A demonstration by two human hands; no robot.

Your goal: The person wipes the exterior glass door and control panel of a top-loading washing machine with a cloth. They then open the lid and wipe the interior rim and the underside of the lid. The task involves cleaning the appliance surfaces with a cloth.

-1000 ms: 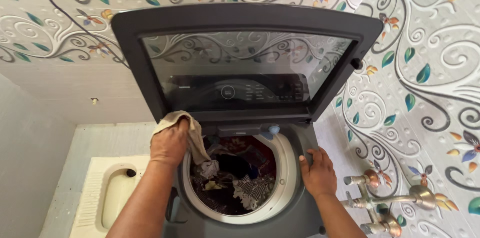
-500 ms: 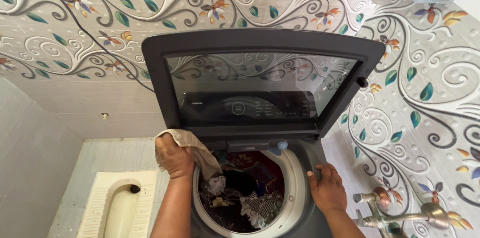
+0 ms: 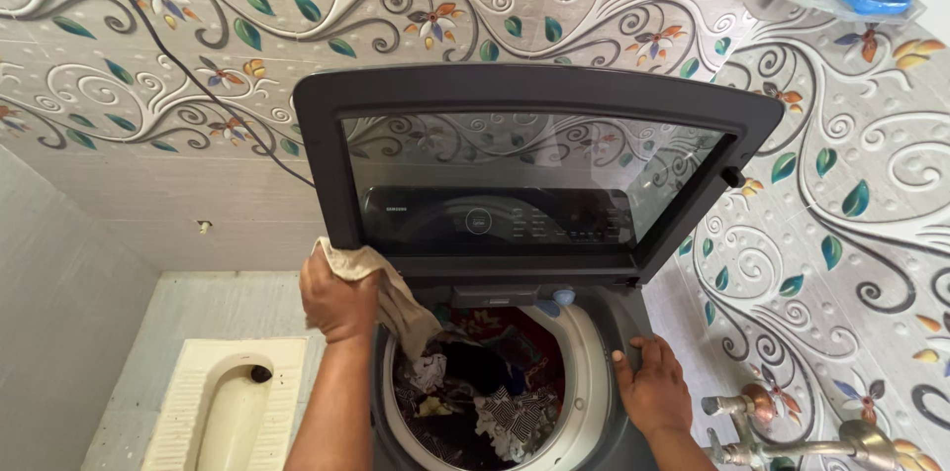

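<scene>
Left hand [image 3: 338,295] fist closed on beige cloth [image 3: 388,291], held at left rim of washing machine tub [image 3: 584,372]; cloth hangs into tub over mixed laundry [image 3: 475,387]. Right hand [image 3: 651,387] open, flat on machine's right top edge. Glass lid [image 3: 534,169] stands raised behind. Squat toilet [image 3: 223,397] on floor left.

One head-worn view — looking steeply down, close over the open washing machine [image 3: 515,402].

Washing machine [image 3: 604,332] — clothes [image 3: 475,382] inside.
</scene>
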